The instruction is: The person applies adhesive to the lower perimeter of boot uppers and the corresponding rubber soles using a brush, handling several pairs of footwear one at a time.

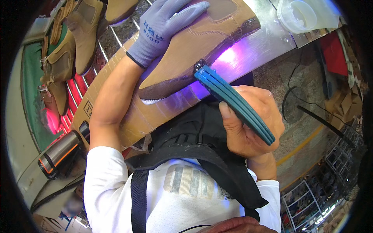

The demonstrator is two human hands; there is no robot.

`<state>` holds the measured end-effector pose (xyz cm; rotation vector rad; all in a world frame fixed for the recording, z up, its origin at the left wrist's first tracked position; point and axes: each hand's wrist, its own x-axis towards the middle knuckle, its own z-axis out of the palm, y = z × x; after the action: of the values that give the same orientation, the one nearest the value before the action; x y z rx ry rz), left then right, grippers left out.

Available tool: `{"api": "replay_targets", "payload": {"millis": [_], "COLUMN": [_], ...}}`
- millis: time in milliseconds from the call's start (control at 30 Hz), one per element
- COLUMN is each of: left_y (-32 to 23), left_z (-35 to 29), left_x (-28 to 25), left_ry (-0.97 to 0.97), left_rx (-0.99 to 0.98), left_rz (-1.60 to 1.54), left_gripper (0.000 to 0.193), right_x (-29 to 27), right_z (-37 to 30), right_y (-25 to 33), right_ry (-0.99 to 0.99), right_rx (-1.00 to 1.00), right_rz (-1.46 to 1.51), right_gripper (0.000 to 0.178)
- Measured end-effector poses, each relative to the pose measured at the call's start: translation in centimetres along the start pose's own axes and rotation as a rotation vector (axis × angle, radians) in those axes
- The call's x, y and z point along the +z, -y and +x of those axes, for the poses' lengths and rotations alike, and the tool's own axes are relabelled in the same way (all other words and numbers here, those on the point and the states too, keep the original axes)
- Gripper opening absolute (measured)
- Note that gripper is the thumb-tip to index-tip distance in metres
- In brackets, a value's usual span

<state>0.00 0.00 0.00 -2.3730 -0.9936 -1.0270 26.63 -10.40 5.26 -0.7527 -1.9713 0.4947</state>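
Observation:
A tan Chelsea-style ankle boot (182, 50) lies on its side over the metal-topped bench, its toe toward the lower left. My left hand (157, 33), in a grey work glove, holds the boot from above, with its fingers across the upper near the elastic panel. A wide dark brown band runs along the boot's lower edge above the sole. In my bare right hand (256, 120) is a brush with a ridged teal handle (233, 101), thumb pressed along its side. The brush's dark, wet-looking head meets the brown band near the middle of the boot.
More tan boots (83, 33) stand on a rack of metal rollers (79, 91) at the left, under red light. Cardboard (145, 122) covers the bench's near edge. A translucent plastic container (303, 17) sits far right; a steel flask (64, 151) is by my left elbow.

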Motion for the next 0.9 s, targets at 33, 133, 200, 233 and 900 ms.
{"api": "replay_targets", "payload": {"millis": [33, 133, 200, 233, 900], "left_y": [0.1, -0.3, -0.3, -0.1, 0.3], "left_z": [0.0, -0.2, -0.5, -0.8, -2.4], "left_x": [0.4, -0.2, -0.5, -0.3, -0.8], "left_ry": [-0.034, -0.023, -0.012, -0.024, -0.016], "left_rx": [0.012, -0.013, -0.024, -0.017, -0.106], "left_rz": [0.005, -0.02, -0.028, -0.023, -0.013], "left_gripper": [0.04, 0.04, 0.04, 0.041, 0.048], "right_x": [0.0, 0.2, 0.4, 0.4, -1.1], "right_z": [0.0, -0.1, -0.2, -0.1, 1.5], "right_y": [0.2, 1.6, 2.2, 2.5, 0.8], "right_ry": [0.008, 0.041, 0.072, 0.086, 0.117], "right_rx": [-0.003, 0.017, 0.023, 0.022, -0.098], "right_rz": [-0.003, -0.009, -0.003, 0.002, 0.042], "right_gripper": [0.033, 0.032, 0.031, 0.031, 0.028]}}
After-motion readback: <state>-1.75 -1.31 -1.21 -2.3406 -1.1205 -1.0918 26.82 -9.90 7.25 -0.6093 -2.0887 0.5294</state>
